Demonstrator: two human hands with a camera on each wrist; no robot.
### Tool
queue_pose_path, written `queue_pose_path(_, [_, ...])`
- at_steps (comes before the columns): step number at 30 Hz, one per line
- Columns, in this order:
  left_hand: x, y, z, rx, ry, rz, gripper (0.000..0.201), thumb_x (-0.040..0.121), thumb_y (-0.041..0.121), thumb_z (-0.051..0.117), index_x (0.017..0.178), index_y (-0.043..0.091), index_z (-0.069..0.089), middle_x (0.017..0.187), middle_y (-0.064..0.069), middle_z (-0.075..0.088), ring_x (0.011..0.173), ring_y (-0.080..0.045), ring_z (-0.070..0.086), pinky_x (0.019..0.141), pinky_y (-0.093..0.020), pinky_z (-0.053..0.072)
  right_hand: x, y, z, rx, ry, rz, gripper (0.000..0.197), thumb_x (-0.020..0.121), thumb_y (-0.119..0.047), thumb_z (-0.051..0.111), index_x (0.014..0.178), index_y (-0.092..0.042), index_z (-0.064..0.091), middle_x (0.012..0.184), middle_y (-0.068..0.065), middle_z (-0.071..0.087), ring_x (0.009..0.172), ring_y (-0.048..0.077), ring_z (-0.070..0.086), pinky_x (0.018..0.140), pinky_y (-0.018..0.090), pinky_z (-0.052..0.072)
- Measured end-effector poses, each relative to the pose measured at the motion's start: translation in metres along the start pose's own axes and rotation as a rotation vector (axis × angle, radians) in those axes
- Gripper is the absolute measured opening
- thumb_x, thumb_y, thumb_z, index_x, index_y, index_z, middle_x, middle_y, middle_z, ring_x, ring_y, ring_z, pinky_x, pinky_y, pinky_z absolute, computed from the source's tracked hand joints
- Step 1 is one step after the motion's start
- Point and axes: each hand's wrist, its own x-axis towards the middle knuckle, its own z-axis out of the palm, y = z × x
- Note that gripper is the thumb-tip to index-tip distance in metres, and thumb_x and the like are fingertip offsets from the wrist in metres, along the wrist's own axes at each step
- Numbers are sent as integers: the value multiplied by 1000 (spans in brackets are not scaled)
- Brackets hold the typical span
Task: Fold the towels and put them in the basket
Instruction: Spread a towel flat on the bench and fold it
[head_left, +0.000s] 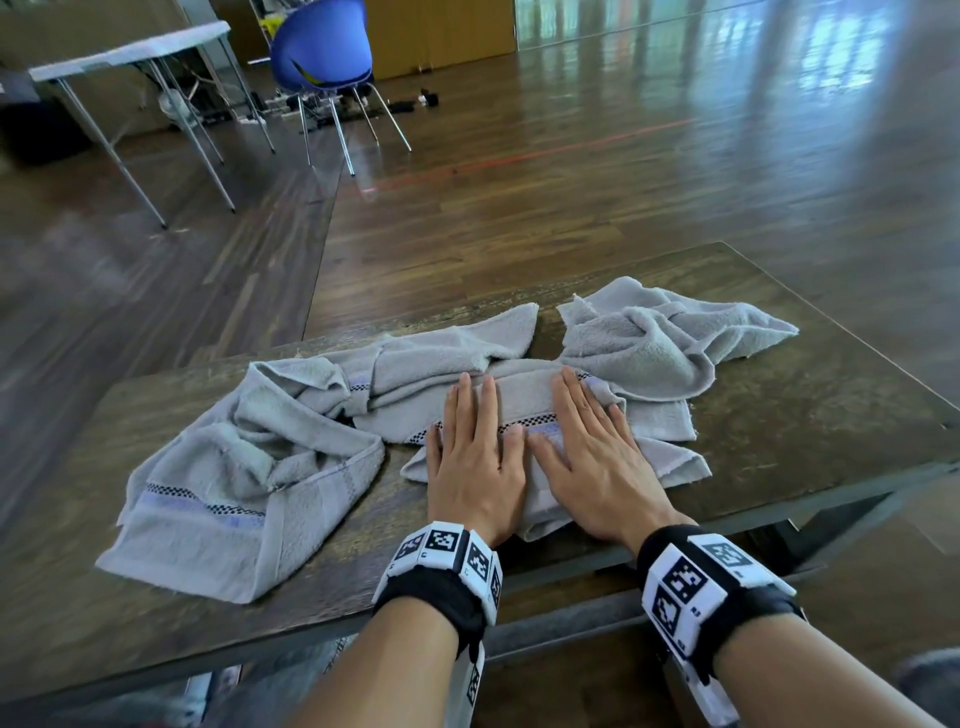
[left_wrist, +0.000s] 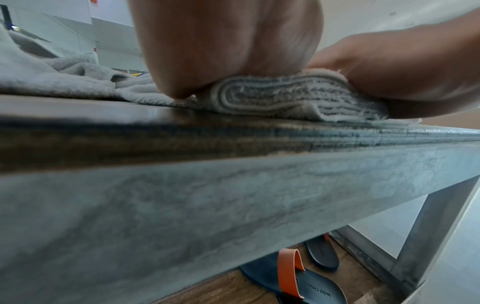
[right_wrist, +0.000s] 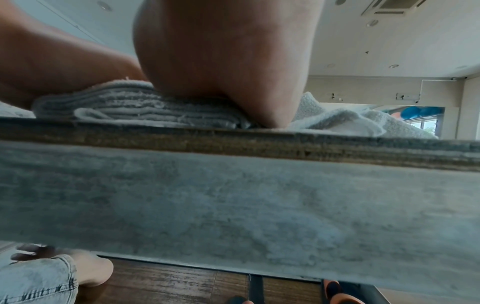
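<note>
A grey towel (head_left: 524, 405) with a checkered band, folded into several layers, lies near the front edge of the wooden table (head_left: 779, 431). Both hands lie flat on it, side by side, fingers straight. My left hand (head_left: 475, 452) presses its left half and my right hand (head_left: 587, 447) its right half. The wrist views show the stacked layers (left_wrist: 285, 98) (right_wrist: 135, 105) squeezed under the heels of the left hand (left_wrist: 221, 51) and the right hand (right_wrist: 221, 61). A crumpled towel (head_left: 249, 478) lies to the left, another (head_left: 660, 343) at the back right, a third (head_left: 447, 348) behind the hands. No basket is in view.
The table's front edge (head_left: 571, 571) runs just under my wrists. Sandals (left_wrist: 293, 273) lie on the wooden floor beneath the table. A knee in jeans (right_wrist: 36, 279) shows below the edge. A blue chair (head_left: 322, 47) and a white folding table (head_left: 130, 52) stand far back left.
</note>
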Motion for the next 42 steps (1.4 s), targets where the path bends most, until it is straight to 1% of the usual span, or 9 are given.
queue_pose_path(8, [-5,0,-3,67,2,-49,71,101,56,17,158,26,-14,163,11,-24,149,-4,-23,123,-40,-13,1,-2,-4,0,-38,35,77,103,-53,27,162,-18,-10,169,-4,-16,153,6,-20,126,34,-11])
queue_pose_path(13, [-6,-14,-8,90,-67,-75,69,100,59,8,153,32,-26,158,14,-34,147,-7,-28,122,-45,-16,0,-2,-5,-8,-51,41,79,103,-53,28,161,-18,-12,168,-4,-19,151,4,-21,126,35,-10])
queue_pose_path(19, [-5,-30,-13,118,-123,-115,68,96,66,0,150,38,-30,161,13,-29,149,-10,-25,119,-49,-20,1,-1,-4,-22,-48,41,79,103,-55,26,161,-19,-14,167,-5,-21,152,5,-21,125,34,-11])
queue_pose_path(27, [-9,-25,-19,201,-13,-273,77,97,67,9,159,22,5,168,-7,-1,155,-23,-4,121,-54,-8,2,2,-1,-4,-58,59,80,102,-59,26,161,-22,-15,166,-10,-23,151,2,-21,125,35,-12])
queue_pose_path(30, [-9,-15,-29,157,28,-323,67,97,65,28,144,17,33,159,-13,27,150,-29,19,122,-54,7,1,1,0,-5,-32,63,79,102,-58,26,161,-22,-12,168,-9,-20,153,4,-17,125,35,-11])
queue_pose_path(33, [-6,-4,-36,25,64,-323,51,96,52,46,124,9,44,135,-13,49,128,-31,44,114,-47,29,-1,1,1,41,-16,67,79,102,-56,30,162,-23,-8,169,-9,-15,154,5,-13,126,36,-9])
queue_pose_path(39, [-3,8,-52,6,14,-379,51,86,59,59,105,11,59,136,-15,40,131,-36,33,108,-48,33,-1,-11,-17,131,-33,105,77,102,-47,44,162,-16,7,171,-2,-1,156,14,0,126,43,-1])
queue_pose_path(41, [-5,7,-59,-74,82,-283,41,84,56,64,84,15,60,117,-10,54,117,-31,44,101,-46,38,-2,-19,-28,131,6,96,69,101,-45,47,157,-15,21,169,3,16,155,19,13,125,46,6])
queue_pose_path(42, [-7,6,-64,-227,93,-222,36,83,49,67,72,16,56,95,-5,60,97,-24,53,88,-42,45,-3,-23,-34,143,36,97,65,100,-45,48,154,-16,26,165,4,26,152,22,20,124,47,12])
